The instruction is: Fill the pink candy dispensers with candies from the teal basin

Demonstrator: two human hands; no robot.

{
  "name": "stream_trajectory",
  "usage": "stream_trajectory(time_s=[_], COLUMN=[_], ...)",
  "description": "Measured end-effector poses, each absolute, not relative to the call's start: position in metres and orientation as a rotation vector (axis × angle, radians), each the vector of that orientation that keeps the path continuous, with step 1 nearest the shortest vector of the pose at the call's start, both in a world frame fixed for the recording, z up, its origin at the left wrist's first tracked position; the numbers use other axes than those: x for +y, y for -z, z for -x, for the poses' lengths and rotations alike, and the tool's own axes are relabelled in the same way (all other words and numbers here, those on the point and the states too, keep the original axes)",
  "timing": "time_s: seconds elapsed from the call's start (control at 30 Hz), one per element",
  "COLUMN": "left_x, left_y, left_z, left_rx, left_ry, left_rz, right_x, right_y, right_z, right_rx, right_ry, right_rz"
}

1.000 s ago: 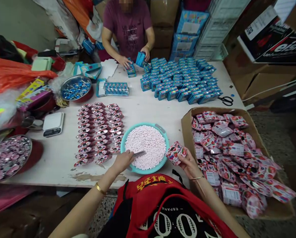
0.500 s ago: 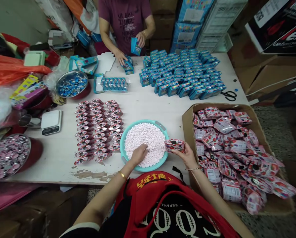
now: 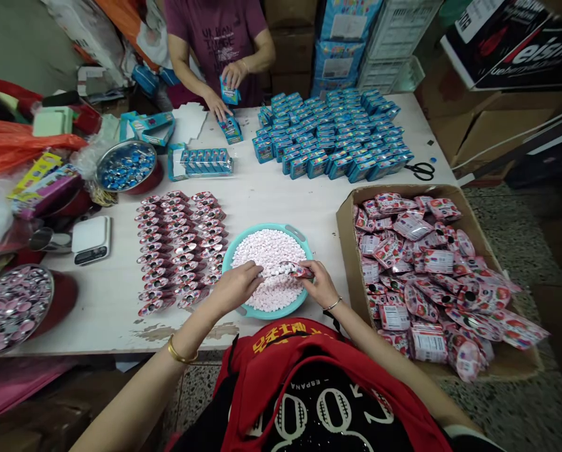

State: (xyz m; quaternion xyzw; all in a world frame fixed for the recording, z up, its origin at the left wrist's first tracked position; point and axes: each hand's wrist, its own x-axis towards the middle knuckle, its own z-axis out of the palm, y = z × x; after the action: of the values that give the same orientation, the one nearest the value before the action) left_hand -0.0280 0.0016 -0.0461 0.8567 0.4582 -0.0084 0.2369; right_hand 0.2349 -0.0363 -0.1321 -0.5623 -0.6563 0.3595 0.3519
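1. Grip: the left hand (image 3: 236, 287) is closed, fingers pressed together around the near end of a narrow scoop (image 3: 274, 271). The right hand (image 3: 321, 284) pinches a strawberry-print pouch (image 3: 300, 271) between thumb and fingers. The scoop's material can't be told; it is mostly hidden by its load.
2. Location: the pouch is held above the far side of a teal plastic basin (image 3: 266, 227), just off the scoop's tip. The two are held level, over pink-white candies (image 3: 266, 295). Whether the tip is inside the pouch mouth can't be told.
3. Spill risk: candies are heaped along an open, narrow scoop. Any tilt or a slight hand tremor could roll them off the side. Most would be caught by the basin.
4. Misalignment risk: if the pouch mouth is pinched too narrow or sags, candies could jam at the tip or miss the opening.
5. Pouch slip risk: only a pinch is holding the pouch. Its thin film could slide from the fingers and dump its contents.
6. Clearance risk: rows of pouches (image 3: 177, 251) lie just left of the basin on the white table (image 3: 111, 314). A wide elbow or wrist movement could knock them out of line. The cardboard box (image 3: 349, 263) of bulging pouches (image 3: 417, 270) sits just right.
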Motion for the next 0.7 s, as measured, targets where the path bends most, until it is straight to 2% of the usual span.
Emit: stream_trajectory(time_s=[0.2, 0.37, 0.5, 0.6, 0.7], left_x=[0.007, 0.007, 0.012, 0.009, -0.002], left_y=[-0.003, -0.015, 0.026, 0.086, 0.142], left_z=[-0.012, -0.014, 0.03, 0.053, 0.036], left_rx=[1.302, 1.34, 1.51, 1.602, 1.57], left_ry=[0.418, 0.382, 0.296, 0.356, 0.23], left_rz=[-2.562, -2.568, -2.407, -2.221, -2.072], right_x=[-0.04, -0.041, -0.043, -0.044, -0.043], right_y=[0.136, 0.141, 0.144, 0.144, 0.141], right_z=[-0.228, -0.231, -0.242, -0.252, -0.26], right_rx=[-1.765, -1.751, -1.674, -1.549, -1.437], right_ry=[-0.889, -0.874, -0.871, -0.891, -0.907], right_rz=[1.418, 1.427, 1.481, 1.532, 1.571])
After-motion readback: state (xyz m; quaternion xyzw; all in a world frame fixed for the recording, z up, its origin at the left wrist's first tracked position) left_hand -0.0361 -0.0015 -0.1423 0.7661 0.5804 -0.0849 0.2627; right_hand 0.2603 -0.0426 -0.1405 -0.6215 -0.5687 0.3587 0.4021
